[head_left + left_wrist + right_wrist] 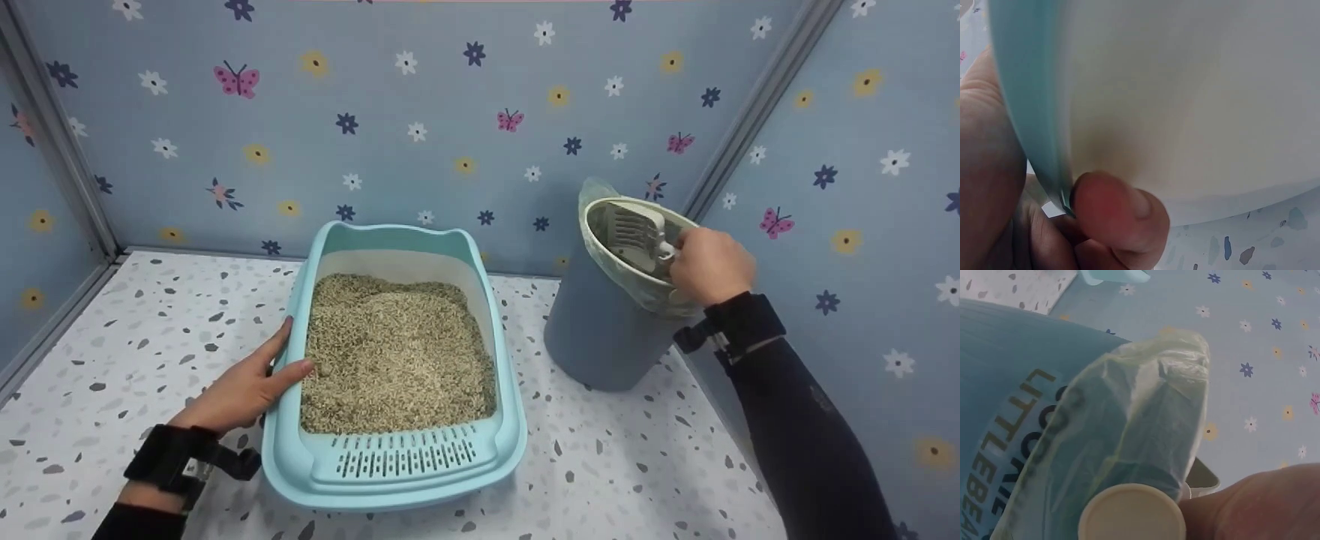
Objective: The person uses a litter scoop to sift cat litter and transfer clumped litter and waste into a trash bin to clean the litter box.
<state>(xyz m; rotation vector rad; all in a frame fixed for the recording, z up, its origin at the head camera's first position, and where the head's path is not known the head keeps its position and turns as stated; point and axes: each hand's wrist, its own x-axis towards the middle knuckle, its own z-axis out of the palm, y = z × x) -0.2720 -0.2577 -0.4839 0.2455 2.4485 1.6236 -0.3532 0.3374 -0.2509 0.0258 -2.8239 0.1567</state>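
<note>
A light-blue litter box (511, 442) stands on the speckled surface, with grainy beige litter (405, 352) heaped inside. My left hand (236, 390) grips its left rim, thumb over the top; the left wrist view shows a bent finger (1120, 216) against the pale wall, under the rim. My right hand (712, 266) holds a pale slotted litter scoop (637, 232) by its handle. The scoop's head is tilted within the mouth of a blue-grey trash bin (600, 330). In the right wrist view, the handle's round end (1131, 514) shows before the bin. The bin's inside is mostly hidden.
A thin translucent bag (651, 291) lines the bin and folds over its cream rim. Blue walls (420, 90) with flowers and butterflies enclose the back and sides. The speckled surface (592, 465) shows between the box and the bin and at the left.
</note>
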